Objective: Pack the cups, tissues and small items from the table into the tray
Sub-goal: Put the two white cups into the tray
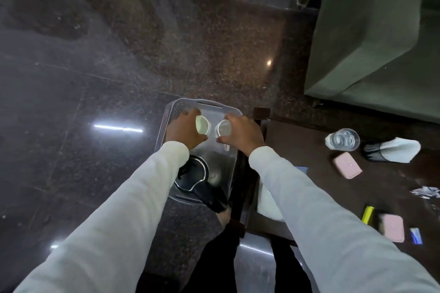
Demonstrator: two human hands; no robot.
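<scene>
- Both arms reach straight out, in pale sleeves, over a clear tray (234, 157) that sits on the dark stone floor (95, 54) at the table's left edge.
- The left hand (184, 129) is curled round a white cup (202, 124), its mouth tipped toward the other hand; the thumb lies along the near side.
- The right hand (242, 132) grips a second cup (223, 128) from above and from its 3 o'clock side, fingers bent over the rim.
- The two cups are just beside each other, over the tray's far half, at about 12 o'clock from the person. Whether they touch the tray floor I cannot tell.
- In the tray's near half lies a dark round thing (192, 175), partly hidden under the left sleeve.
- On the brown table (309, 150), at 3 o'clock of the hands: a clear bottle (342, 139) on its side, a white tissue (395, 150) in a dark holder beyond it, a pink case (347, 165) nearer.
- Further toward 5 o'clock: a yellow stick (367, 214), a second pink case (392, 227), a small blue packet (416, 235).
- A green seat (369, 43) stands behind the table.
</scene>
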